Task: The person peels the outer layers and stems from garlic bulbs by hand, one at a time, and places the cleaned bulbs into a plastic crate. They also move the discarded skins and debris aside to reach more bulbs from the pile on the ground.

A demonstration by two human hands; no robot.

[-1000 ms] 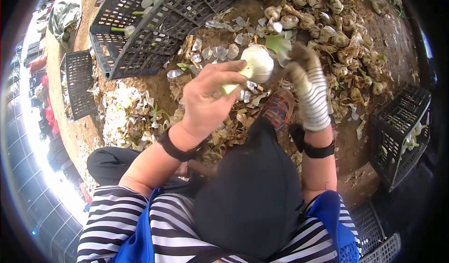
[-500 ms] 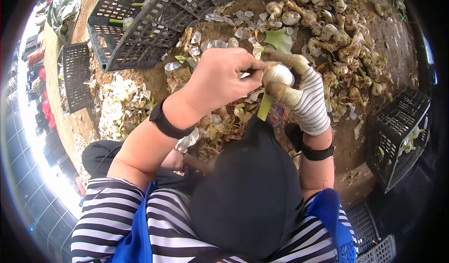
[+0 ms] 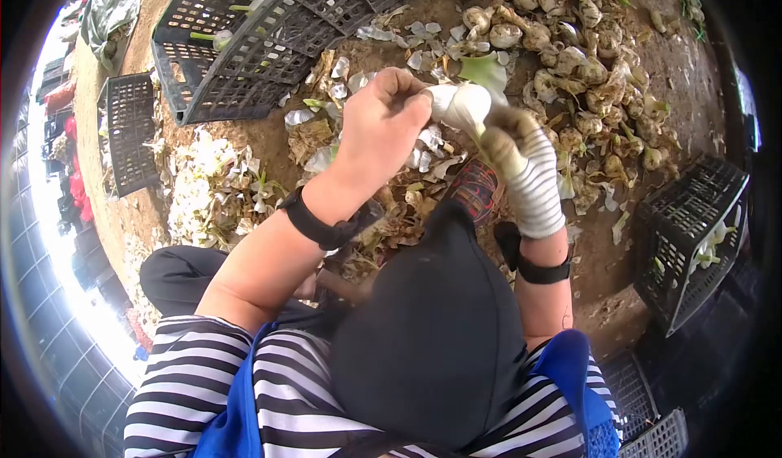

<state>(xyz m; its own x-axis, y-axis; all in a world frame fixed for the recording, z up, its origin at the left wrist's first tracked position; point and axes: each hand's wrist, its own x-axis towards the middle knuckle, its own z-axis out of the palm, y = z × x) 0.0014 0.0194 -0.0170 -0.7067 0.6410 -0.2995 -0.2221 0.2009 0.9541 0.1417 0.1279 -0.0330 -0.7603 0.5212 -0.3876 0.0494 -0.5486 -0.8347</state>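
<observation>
A white, peeled garlic bulb (image 3: 470, 106) is held up in front of me, its green stem pointing down and right. Around that stem the fingers of my right hand (image 3: 525, 161) are closed; this hand wears a striped, dirty glove. My bare left hand (image 3: 383, 120) pinches a white piece of skin (image 3: 441, 100) at the bulb's left side. Behind the bulb lies a broad pale green leaf (image 3: 486, 74).
A black crate (image 3: 244, 67) with some bulbs stands upper left, a smaller crate (image 3: 134, 136) farther left. Unpeeled garlic (image 3: 590, 71) is heaped upper right. Another crate (image 3: 692, 230) is at right. Peelings (image 3: 212, 181) litter the ground.
The bulb has moved up and left and turned, its stem now in my right fingers. My left hand has shifted left, with a strip of skin stretched from the bulb.
</observation>
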